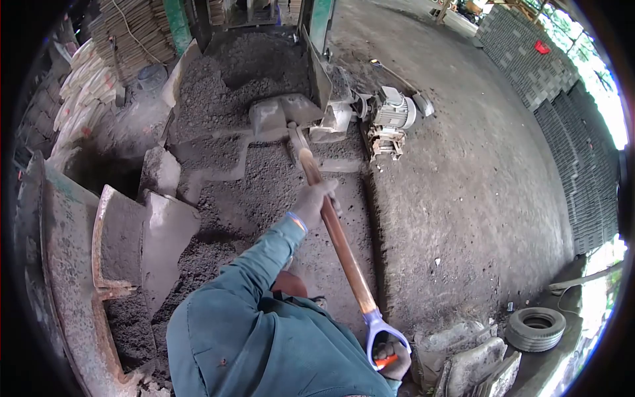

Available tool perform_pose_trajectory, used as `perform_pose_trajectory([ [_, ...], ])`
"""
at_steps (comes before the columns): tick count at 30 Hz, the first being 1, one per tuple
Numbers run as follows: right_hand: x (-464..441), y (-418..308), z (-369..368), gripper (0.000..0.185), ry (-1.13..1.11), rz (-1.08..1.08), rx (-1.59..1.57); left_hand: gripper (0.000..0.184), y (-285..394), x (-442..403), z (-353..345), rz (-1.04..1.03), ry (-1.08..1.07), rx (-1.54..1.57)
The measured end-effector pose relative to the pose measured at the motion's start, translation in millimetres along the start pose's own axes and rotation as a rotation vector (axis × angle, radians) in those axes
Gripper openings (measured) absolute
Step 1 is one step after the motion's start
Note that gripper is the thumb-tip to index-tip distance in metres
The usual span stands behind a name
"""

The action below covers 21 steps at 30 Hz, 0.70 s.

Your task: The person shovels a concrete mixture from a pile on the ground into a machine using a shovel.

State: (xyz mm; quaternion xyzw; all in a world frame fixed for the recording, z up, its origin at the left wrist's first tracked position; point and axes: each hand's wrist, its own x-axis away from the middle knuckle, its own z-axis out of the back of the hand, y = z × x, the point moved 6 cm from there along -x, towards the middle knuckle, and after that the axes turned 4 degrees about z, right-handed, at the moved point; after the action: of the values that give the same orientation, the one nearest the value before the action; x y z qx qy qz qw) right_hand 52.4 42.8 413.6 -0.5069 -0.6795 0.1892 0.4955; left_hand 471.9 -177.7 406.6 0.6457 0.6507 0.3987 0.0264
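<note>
at 6 o'clock, the blue-green shirt (264, 337) is cut off by the bottom edge, and a reddish-brown thing (289, 284) is too covered by it to be identified. the palm of the left hand (311, 204) is hidden against the shovel (338, 241). the bottom of the dark opening (106, 167) at 9 o'clock is lost in shadow. the red object (542, 47) at 2 o'clock is too small to be made out.

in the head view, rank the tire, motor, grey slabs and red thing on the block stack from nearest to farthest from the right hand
From the right hand:
1. Grey slabs, just to its right
2. Tire, farther right, past the slabs
3. Motor, well ahead
4. Red thing, far ahead and right, on the block stack
</note>
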Motion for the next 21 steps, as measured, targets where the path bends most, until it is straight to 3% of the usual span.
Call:
perform_pose_trajectory([
  [7, 0.0, 20.3, -3.5, 0.028, 0.133, -0.008, 0.090, 0.028, -5.2, 10.6, 7.5, -0.043, 0.055, 0.037],
  [11, 0.1, 7.8, -16.4, 0.026, 0.125, 0.070, 0.120, 0.025, -20.0, 1.6, 14.0, -0.077, 0.155, -0.179],
  [14, -8.7, 4.8, -47.4, 0.027, 0.151, 0.156, 0.227, 0.023, 14.0, -4.9, 3.2, -0.038, 0.124, -0.191],
  [16, -29.4, 13.6, -92.4, 0.029, 0.020, 0.239, 0.419, 0.017, 51.1, -28.3, 6.4, -0.031, 0.060, -0.167],
  [17, -39.8, 24.3, -119.5, 0.028, 0.100, 0.141, 0.267, 0.016, 74.1, -45.3, 10.8, -0.028, 0.071, -0.138],
  [19, -67.6, 37.6, -184.3, 0.023, -0.006, 0.069, 0.083, 0.017, 125.1, -86.8, 22.0, -0.094, -0.104, -0.268],
  [20, -87.1, 50.2, -208.8, 0.019, -0.060, 0.010, 0.029, 0.021, 155.8, -115.7, 37.7, -0.253, -0.066, -0.505],
  [21, -85.8, 40.0, -261.5, 0.016, -0.019, -0.047, -0.081, 0.020, 182.0, -127.9, 38.7, -0.176, -0.067, -0.460],
])
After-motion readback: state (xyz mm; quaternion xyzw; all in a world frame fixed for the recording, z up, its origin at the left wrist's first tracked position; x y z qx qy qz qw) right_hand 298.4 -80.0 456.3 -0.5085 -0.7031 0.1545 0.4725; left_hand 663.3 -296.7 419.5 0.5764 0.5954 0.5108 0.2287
